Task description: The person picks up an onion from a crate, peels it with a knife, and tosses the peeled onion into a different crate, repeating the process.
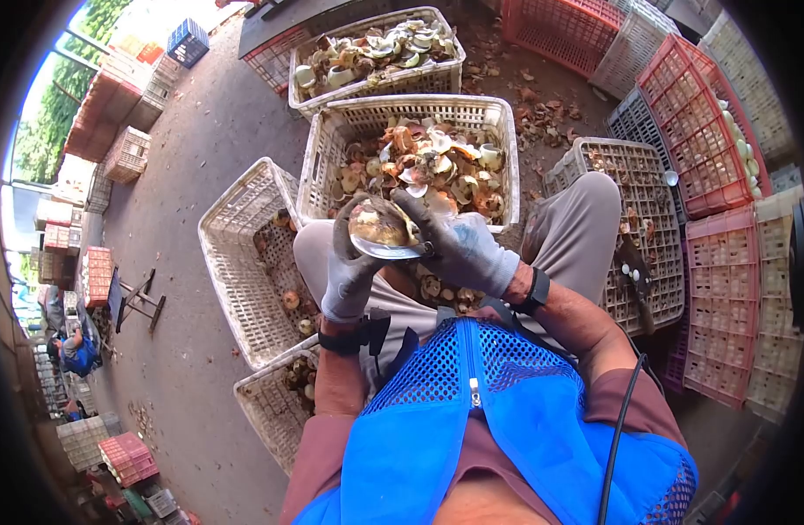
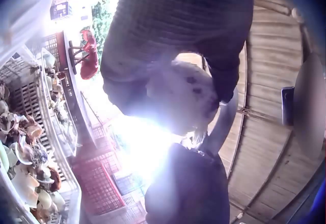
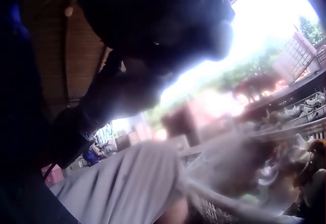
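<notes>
Onion (image 1: 376, 222), seemingly being peeled, sits between both hands: the left hand (image 1: 350, 268) curls its fingers round nine o'clock, the right hand (image 1: 463, 242) grips three o'clock. Next likely calls for stripping skin toward the peelings crate (image 1: 411, 107) at one o'clock.
</notes>
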A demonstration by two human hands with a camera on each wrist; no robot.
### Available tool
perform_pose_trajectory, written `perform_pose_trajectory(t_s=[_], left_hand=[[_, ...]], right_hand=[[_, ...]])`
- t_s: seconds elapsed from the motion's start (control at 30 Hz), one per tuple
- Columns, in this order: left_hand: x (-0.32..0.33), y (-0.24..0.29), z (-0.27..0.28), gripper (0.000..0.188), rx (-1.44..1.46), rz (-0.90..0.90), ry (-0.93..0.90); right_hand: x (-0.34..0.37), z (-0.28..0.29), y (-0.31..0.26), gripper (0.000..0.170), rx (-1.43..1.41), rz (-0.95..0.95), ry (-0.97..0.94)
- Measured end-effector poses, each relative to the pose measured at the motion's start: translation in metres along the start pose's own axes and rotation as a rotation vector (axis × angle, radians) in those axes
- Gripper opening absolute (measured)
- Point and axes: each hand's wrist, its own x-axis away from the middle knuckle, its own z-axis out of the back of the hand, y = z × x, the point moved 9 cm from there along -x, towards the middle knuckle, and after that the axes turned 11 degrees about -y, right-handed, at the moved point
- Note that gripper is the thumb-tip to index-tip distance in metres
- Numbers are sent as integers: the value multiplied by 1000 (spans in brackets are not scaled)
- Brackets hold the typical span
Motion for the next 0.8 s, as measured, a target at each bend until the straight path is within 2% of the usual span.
perform_pose_trajectory(t_s=[0.03, 0.13, 0.3, 0.43, 0.5, 0.6, 0.7, 0.8], left_hand=[[0, -6, 0, 90, -7, 62, -4], [1, -5, -5, 86, 5, 89, -4], [5, -23, -8, 81, 159, 154, -20], [5, -34, -10, 81, 72, 164, 5], [3, -34, -10, 81, 76, 121, 2], [0, -35, -12, 82, 128, 52, -32], [3, -24, -14, 84, 156, 57, -79], [2, -50, 0, 84, 173, 59, -60]], right_hand=[[-2, -1, -1, 75, 34, 7, -39], [-1, -5, -1, 72, 19, 26, -63], [5, -14, 11, 77, 160, 54, -77], [9, -39, 43, 86, 164, 93, -108], [10, -44, 48, 88, 180, 80, -108], [-6, -37, 36, 81, 197, -68, -201], [-8, -35, 33, 86, 154, -5, -143], [5, -54, 62, 84, 170, -26, -155]])
